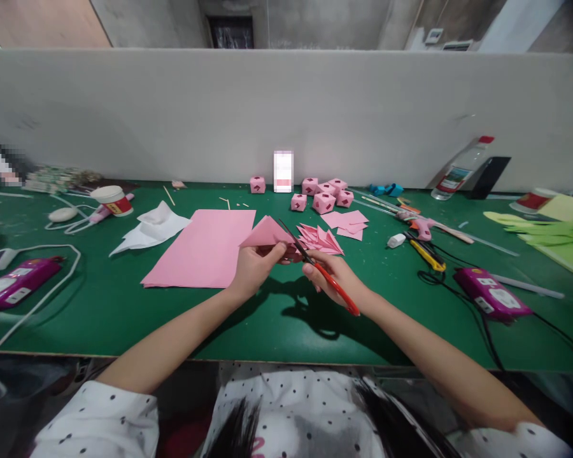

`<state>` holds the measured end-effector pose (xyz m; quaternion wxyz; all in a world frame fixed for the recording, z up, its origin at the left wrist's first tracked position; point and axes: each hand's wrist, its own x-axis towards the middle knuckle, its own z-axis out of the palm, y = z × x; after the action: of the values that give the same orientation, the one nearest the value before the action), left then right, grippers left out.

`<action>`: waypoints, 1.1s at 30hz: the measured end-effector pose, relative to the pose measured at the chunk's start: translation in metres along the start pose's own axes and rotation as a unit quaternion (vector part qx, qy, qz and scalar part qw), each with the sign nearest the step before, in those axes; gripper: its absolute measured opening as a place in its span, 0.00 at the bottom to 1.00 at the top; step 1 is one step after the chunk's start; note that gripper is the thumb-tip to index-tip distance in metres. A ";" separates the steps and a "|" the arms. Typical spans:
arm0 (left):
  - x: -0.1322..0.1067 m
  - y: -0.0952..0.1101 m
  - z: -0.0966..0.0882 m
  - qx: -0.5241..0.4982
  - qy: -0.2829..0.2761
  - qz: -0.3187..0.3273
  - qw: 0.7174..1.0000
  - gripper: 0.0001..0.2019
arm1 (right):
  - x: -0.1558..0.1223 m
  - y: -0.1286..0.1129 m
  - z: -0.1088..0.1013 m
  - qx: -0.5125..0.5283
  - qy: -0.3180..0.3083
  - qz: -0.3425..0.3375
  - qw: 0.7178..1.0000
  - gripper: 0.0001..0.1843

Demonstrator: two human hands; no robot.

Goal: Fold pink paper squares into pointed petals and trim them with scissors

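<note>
My left hand [258, 268] is closed on a folded piece of pink paper [266, 233], its thumb pressed over the lower right part. Red-handled scissors [337, 287] are in my right hand [337, 277], the dark blades pointing up and left along the paper's right edge. Whether the blades are biting into the paper I cannot tell. Left of my hands lies a stack of pink sheets [205, 248]. Just beyond the scissors sits a heap of folded pink pieces [319, 238], with flat pink squares [348, 222] to its right.
Several pink paper cubes [323, 202] stand near a lit phone [283, 172] against the grey partition [172, 121]. To the left are crumpled white paper [155, 228] and a paper cup [112, 200]. On the right lie a yellow cutter [427, 254], a glue gun [423, 227] and a purple power strip [491, 294].
</note>
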<state>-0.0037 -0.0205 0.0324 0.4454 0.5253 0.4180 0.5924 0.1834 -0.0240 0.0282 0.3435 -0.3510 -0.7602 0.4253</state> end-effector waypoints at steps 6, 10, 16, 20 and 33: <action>0.000 0.001 0.000 0.004 0.000 -0.005 1.000 0.17 | 0.001 0.003 0.000 -0.005 -0.001 0.000 1.000 0.26; 0.000 0.004 0.001 0.003 0.000 -0.007 1.000 0.17 | 0.001 0.004 0.000 -0.020 0.008 0.000 1.000 0.24; -0.001 0.004 0.002 0.001 0.002 -0.008 1.000 0.18 | 0.001 0.003 0.000 -0.037 0.015 -0.007 0.999 0.21; 0.000 0.002 0.001 0.003 -0.001 -0.008 1.000 0.19 | 0.000 0.003 0.001 -0.034 0.018 -0.008 0.999 0.21; 0.001 0.001 0.001 -0.001 -0.014 -0.001 1.000 0.19 | 0.001 0.005 0.001 -0.040 0.024 -0.012 0.999 0.22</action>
<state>-0.0033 -0.0201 0.0336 0.4522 0.5326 0.4119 0.5850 0.1833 -0.0217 0.0234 0.3524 -0.3653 -0.7726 0.3814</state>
